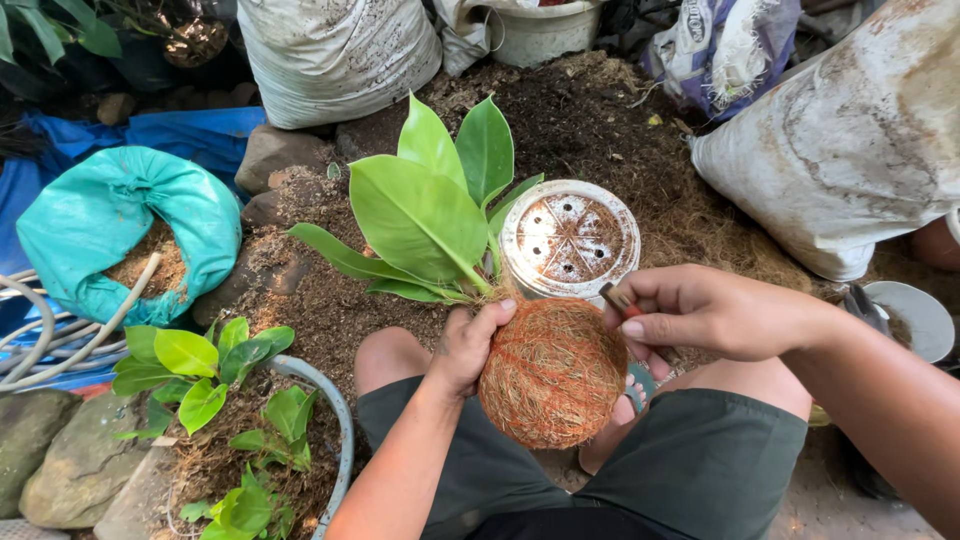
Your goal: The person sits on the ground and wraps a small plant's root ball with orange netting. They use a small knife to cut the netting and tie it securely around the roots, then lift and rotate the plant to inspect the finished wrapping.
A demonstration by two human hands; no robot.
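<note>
One fibre-wrapped root ball [553, 372] with one leafy plant [425, 205], gripped by left hand [470, 345], right hand [690, 310] pinched on small reddish tool [622, 300], one white pot [570, 240] just beyond, two whitish sacks [850, 140] farther off, one teal sack [120, 225] far left.

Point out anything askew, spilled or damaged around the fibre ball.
The white pot beside the plant lies upside down, drain holes up. Soil is heaped loose on the ground, not contained. The fibre ball, held by the left hand, looks intact; the right hand pinches a small tool.
</note>
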